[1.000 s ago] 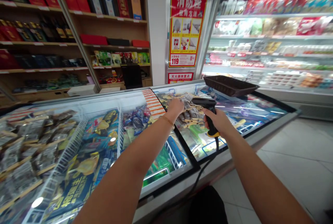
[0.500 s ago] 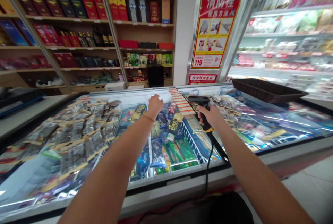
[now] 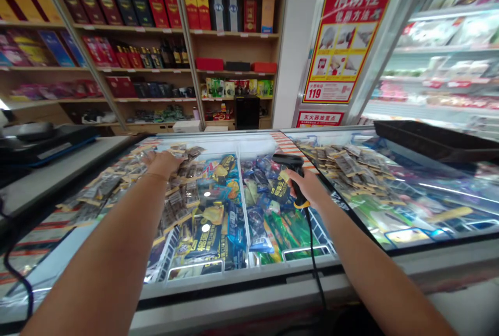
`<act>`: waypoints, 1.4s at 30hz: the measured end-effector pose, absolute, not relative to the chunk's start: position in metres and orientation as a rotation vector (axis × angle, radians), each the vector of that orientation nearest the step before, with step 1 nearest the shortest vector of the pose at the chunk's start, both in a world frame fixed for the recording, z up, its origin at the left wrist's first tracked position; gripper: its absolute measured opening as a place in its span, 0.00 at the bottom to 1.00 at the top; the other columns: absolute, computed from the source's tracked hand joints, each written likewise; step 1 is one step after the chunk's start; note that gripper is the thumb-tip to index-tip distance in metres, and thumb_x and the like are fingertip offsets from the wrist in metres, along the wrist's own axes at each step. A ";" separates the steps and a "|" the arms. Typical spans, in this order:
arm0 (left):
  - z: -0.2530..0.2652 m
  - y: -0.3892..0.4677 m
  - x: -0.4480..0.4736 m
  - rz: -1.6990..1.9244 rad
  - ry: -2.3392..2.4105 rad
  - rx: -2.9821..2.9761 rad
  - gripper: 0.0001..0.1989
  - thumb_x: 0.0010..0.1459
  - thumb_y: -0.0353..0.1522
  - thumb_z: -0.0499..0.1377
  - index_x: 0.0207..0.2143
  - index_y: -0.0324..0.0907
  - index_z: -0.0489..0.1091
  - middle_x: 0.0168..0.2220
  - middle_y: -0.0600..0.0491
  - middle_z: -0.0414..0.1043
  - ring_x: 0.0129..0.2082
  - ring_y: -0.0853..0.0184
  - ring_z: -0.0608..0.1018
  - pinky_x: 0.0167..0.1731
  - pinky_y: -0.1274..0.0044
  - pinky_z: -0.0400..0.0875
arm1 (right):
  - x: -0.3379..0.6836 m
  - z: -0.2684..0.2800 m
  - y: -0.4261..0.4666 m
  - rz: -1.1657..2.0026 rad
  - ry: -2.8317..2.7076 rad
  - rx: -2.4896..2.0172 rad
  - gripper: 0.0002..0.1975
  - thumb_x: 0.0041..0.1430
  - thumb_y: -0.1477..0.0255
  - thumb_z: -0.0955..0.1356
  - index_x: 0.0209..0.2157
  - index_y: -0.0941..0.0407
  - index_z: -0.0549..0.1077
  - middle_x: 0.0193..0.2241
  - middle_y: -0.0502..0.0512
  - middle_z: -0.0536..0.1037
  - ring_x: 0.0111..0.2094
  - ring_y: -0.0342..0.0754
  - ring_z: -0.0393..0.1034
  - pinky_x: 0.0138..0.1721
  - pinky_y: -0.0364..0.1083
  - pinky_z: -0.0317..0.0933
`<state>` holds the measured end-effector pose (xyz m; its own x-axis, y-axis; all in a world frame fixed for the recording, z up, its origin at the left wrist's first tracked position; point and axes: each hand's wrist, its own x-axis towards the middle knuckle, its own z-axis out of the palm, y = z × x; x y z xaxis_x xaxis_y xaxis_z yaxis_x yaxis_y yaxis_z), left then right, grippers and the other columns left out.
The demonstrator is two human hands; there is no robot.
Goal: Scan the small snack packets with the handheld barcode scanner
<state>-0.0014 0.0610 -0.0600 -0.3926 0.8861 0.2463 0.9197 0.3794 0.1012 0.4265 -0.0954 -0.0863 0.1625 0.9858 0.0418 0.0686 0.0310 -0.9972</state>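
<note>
In the head view, the right hand (image 3: 310,186) has its grip clamped around a black-and-yellow plastic handheld scanner (image 3: 288,160), held above the white chest freezer (image 3: 218,306). A black cord (image 3: 313,247) hangs from the scanner's handle. The left hand (image 3: 161,164) reaches over a heap of small clear packets with dark contents and tan edges (image 3: 177,207) on the freezer's left; whether its grip is closed on one, I cannot tell. Blue-and-yellow printed plastic bags (image 3: 208,232) and green plastic bags (image 3: 290,227) lie between the hands' sides, nearer the front.
</note>
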 end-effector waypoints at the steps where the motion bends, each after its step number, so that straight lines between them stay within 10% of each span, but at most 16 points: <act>1: -0.061 0.062 -0.005 -0.314 -2.451 -1.674 0.35 0.55 0.49 0.59 0.53 0.27 0.72 0.57 0.26 0.70 0.67 0.35 0.57 0.61 0.47 0.49 | 0.427 -0.089 -0.095 1.035 -1.159 -1.310 0.16 0.55 0.60 0.72 0.31 0.55 0.65 0.18 0.46 0.72 0.13 0.42 0.65 0.14 0.41 0.59; 19: -0.018 0.049 0.108 -0.997 -2.070 -1.816 0.18 0.66 0.31 0.50 0.56 0.35 0.62 0.57 0.34 0.68 0.58 0.49 0.71 0.58 0.58 0.61 | 0.438 -0.096 -0.101 1.017 -1.228 -1.287 0.20 0.52 0.56 0.73 0.31 0.54 0.65 0.18 0.45 0.71 0.13 0.42 0.65 0.14 0.41 0.59; 29: -0.077 0.033 0.241 -2.210 -2.234 -2.305 0.21 0.64 0.33 0.58 0.57 0.48 0.58 0.41 0.49 0.73 0.26 0.67 0.77 0.28 0.72 0.78 | 0.434 -0.093 -0.107 1.037 -1.264 -1.292 0.17 0.55 0.59 0.73 0.32 0.55 0.65 0.18 0.44 0.71 0.13 0.41 0.65 0.14 0.41 0.59; 42: -0.129 0.040 0.254 -2.724 -2.017 -2.150 0.10 0.57 0.28 0.57 0.43 0.40 0.70 0.43 0.48 0.79 0.41 0.64 0.82 0.41 0.71 0.78 | 0.430 -0.093 -0.111 0.920 -1.394 -1.391 0.12 0.59 0.63 0.71 0.30 0.54 0.66 0.18 0.46 0.72 0.13 0.42 0.67 0.14 0.41 0.60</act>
